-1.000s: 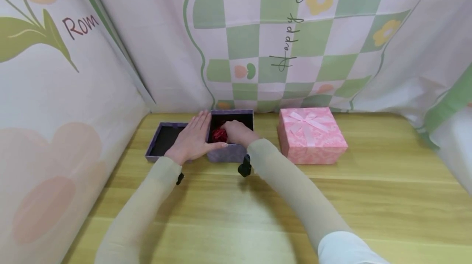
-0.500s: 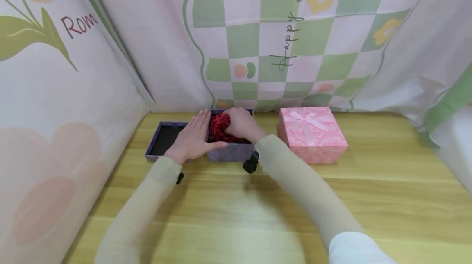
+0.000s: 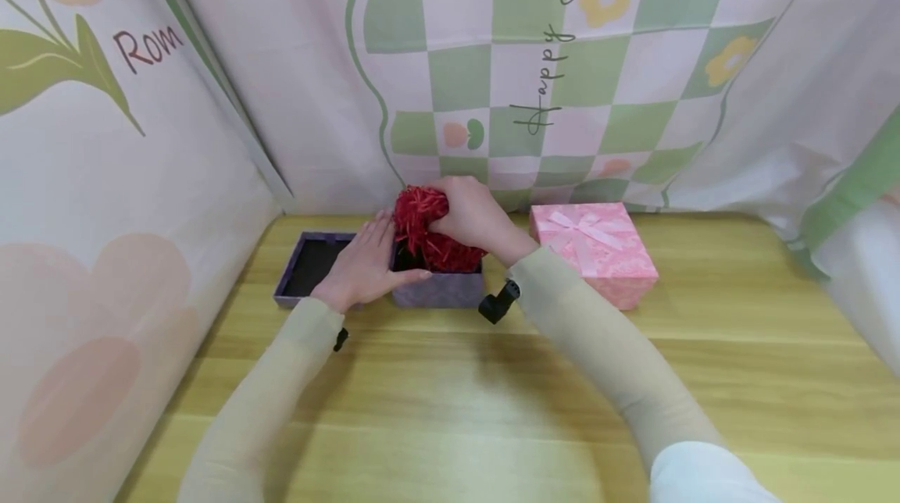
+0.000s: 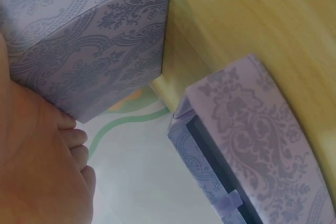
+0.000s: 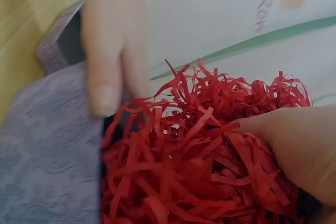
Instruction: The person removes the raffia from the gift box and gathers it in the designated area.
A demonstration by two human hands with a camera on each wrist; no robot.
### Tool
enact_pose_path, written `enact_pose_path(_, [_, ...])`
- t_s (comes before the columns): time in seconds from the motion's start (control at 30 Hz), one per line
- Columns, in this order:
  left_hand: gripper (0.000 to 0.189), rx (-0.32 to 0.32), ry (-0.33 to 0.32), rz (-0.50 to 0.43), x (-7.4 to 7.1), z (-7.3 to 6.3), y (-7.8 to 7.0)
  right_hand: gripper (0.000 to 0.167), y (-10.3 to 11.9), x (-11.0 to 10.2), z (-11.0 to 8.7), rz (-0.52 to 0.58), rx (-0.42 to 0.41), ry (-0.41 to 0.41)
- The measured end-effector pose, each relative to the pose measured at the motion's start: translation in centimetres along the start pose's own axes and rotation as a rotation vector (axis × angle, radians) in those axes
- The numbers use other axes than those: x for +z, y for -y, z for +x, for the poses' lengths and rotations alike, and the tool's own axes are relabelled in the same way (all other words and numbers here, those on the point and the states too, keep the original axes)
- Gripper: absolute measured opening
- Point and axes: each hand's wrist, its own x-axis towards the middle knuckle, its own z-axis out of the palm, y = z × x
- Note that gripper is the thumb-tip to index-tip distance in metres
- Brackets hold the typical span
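Note:
A purple patterned gift box (image 3: 436,291) with a black inside stands uncovered near the back of the table. My right hand (image 3: 478,214) grips a bundle of red shredded paper (image 3: 419,214), lifted to the box's opening, with strands trailing over the front rim. In the right wrist view the red paper strands (image 5: 199,166) bunch up against my thumb. My left hand (image 3: 358,265) lies with straight fingers against the left side of the box, its thumb along the front rim. In the left wrist view the fingers (image 4: 73,140) rest flat on the patterned box wall (image 4: 105,61).
The box's purple lid (image 3: 298,269) lies inside up to the left, partly behind my left hand. A pink gift box (image 3: 598,253) with a ribbon bow stands to the right. A printed curtain (image 3: 464,81) hangs right behind the table (image 3: 422,409).
My right hand has risen out of the box and slightly right, pulling the red shredded paper up from inside to above the rim. The left hand stays in place.

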Motion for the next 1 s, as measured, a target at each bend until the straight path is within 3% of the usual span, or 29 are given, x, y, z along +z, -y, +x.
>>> enact_pose_path(0.13, [0.123, 0.007, -0.007, 0.002, 0.0, 0.1, 0.0, 0.048, 1.1, -1.7, -0.5, 0.010, -0.038, -0.037])
enact_pose_path(0.33, [0.119, 0.048, -0.091, -0.038, 0.4, 0.3, 0.2, 0.054, 2.7, -3.7, -1.8, 0.056, -0.091, -0.092])
enact_pose_path(0.57, [0.116, 0.137, -0.174, -0.089, 0.1, -0.1, 0.0, 0.041, 4.3, -4.6, -4.1, 0.090, -0.181, -0.139])
enact_pose_path(0.73, [0.106, 0.147, -0.125, -0.068, 0.0, -0.1, 0.3, 0.046, 5.2, -4.6, -6.2, 0.117, -0.229, -0.142])
enact_pose_path(0.87, [0.086, 0.143, -0.077, -0.025, -0.2, -0.4, 0.4, 0.047, 5.7, -4.2, -7.7, 0.129, -0.285, -0.139])
enact_pose_path(1.0, [0.076, 0.165, -0.066, 0.024, -0.3, -0.7, 0.4, 0.046, 6.0, -3.7, -9.0, 0.116, -0.334, -0.118])
